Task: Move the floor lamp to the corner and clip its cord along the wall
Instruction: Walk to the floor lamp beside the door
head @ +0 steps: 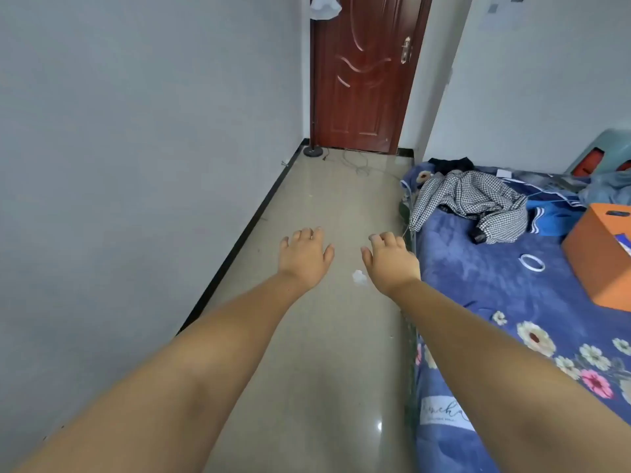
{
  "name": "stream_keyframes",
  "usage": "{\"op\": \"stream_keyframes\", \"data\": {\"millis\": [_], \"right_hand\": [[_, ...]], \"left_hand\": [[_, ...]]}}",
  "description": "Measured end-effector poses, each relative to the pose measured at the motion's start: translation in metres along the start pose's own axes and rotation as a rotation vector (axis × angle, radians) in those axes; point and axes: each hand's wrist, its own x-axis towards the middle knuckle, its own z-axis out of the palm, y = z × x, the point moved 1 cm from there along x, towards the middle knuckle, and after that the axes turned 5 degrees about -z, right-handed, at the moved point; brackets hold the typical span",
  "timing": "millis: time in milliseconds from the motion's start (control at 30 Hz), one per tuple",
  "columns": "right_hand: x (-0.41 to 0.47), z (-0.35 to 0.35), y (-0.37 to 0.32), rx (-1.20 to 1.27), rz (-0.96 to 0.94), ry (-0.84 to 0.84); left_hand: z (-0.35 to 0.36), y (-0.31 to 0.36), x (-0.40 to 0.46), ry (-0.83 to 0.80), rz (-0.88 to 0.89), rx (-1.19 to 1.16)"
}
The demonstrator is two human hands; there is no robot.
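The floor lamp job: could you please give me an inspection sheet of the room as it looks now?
Surface: glossy beige tile floor, a small white scrap lying on it.
Job's things: floor lamp stands in the far corner beside the red door; white shade at the top edge.
Clutter: bed with checked jacket, orange box, tape roll.
Grippers: left hand and right hand empty, fingers spread, reaching forward.
Cables: lamp cord loose on the floor by the door, not clipped.
Surroundings: plain wall on the left, black skirting.
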Motion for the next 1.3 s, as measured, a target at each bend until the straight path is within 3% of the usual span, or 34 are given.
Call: {"op": "stream_keyframes", "data": {"millis": [267,567,900,1300], "right_hand": [[0.114,0.008,0.079,-0.025,0.06,0.038],[0.324,-0.018,0.202,-0.023,0.06,0.035],[0.555,0.025,0.236,-0.017,-0.022,-0.066],[0.82,0.044,0.325,0.035,0.091,-0.052]], "left_hand": [[0.03,0.032,0.132,-0.012,0.029,-0.019],[0.043,0.088,0.347,0.011,-0.022,-0.031],[0.076,0.078,0.582,0.038,-0.068,-0.006],[0.111,0.147,0.875,-0.012,0.122,-0.027]]}}
